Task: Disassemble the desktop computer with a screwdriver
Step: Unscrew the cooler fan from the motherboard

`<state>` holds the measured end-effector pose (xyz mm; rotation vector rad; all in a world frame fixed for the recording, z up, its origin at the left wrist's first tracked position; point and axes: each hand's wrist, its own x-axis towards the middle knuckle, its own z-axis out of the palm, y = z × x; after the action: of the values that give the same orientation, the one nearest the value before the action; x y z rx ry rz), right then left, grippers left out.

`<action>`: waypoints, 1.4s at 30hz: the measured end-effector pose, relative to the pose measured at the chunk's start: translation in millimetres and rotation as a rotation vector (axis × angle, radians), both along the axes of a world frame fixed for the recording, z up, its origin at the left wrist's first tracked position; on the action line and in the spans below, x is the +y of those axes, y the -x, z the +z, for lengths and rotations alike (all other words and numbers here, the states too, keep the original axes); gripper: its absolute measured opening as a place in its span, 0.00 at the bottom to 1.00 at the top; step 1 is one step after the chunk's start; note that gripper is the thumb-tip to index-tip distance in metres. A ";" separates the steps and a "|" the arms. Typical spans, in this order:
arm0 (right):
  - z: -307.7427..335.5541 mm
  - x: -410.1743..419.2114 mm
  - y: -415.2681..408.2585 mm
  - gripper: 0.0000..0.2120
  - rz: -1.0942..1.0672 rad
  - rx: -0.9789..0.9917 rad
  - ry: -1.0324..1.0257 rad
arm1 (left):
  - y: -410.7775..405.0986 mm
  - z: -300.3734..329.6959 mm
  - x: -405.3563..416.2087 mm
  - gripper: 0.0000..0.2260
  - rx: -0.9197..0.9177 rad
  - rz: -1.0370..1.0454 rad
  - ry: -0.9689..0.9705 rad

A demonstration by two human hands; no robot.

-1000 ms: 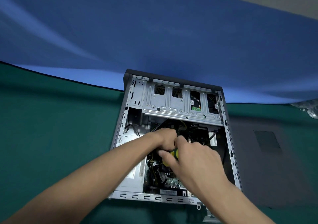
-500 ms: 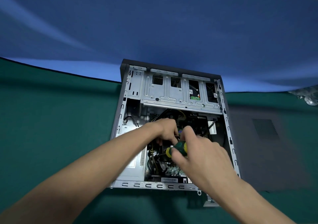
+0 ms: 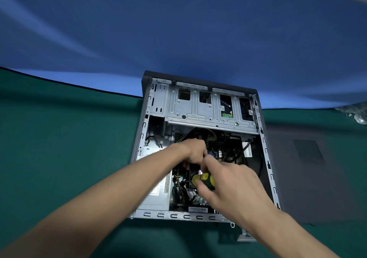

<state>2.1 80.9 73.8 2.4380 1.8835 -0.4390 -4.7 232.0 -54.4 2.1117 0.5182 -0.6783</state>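
Note:
An open desktop computer case (image 3: 200, 109) lies on its side on the green table, its inside facing up. My right hand (image 3: 232, 186) grips a screwdriver (image 3: 204, 180) with a yellow and green handle, its tip pointing left and down into the middle of the case. My left hand (image 3: 193, 152) reaches in from the left with fingers curled down over a dark part just above the screwdriver tip. What those fingers hold is hidden. The motherboard (image 3: 222, 152) with cables shows behind both hands.
The silver power supply (image 3: 156, 192) fills the case's lower left. A metal drive cage (image 3: 208, 109) spans the far end. The removed dark side panel (image 3: 309, 168) lies flat to the right. A small metal bracket (image 3: 245, 236) rests near the case's front corner. Blue cloth hangs behind.
My right hand has shifted, so the screwdriver handle now shows more fully and points further left. My left hand has stayed over the same spot. The camera has tilted slightly.

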 end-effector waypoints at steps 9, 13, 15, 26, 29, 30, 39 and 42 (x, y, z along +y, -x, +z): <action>2.6 1.2 -1.2 0.14 -0.109 0.019 0.011 | 0.4 -4.6 -0.3 0.06 -0.007 0.018 0.012; 3.3 2.1 -2.5 0.12 -0.184 0.048 0.017 | 0.6 -7.0 -0.5 0.06 -0.008 0.032 0.017; 3.1 3.5 -3.7 0.15 -0.239 -0.022 0.018 | -0.1 -7.0 -1.0 0.04 -0.013 0.043 0.007; 7.3 12.0 -5.6 0.14 -0.201 0.034 0.051 | 0.3 -6.7 -0.3 0.10 -0.016 0.038 0.009; 8.2 13.0 -3.9 0.20 -0.175 -0.045 0.090 | -0.2 -8.8 -1.8 0.03 -0.020 0.032 -0.014; 7.7 12.6 -2.4 0.17 -0.135 -0.035 0.077 | 0.1 -8.8 -1.0 0.02 -0.025 0.028 -0.015; 8.3 9.1 -0.4 0.22 -0.211 -0.038 0.068 | -1.7 -10.1 -0.3 0.03 -0.021 0.029 0.009; 8.6 13.1 -0.5 0.19 -0.169 -0.139 0.084 | -2.3 -9.7 -1.1 0.09 -0.017 0.028 -0.005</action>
<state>2.6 94.0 82.4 2.5101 1.5821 -0.3368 -2.4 230.9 -64.1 2.1095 0.5395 -0.6433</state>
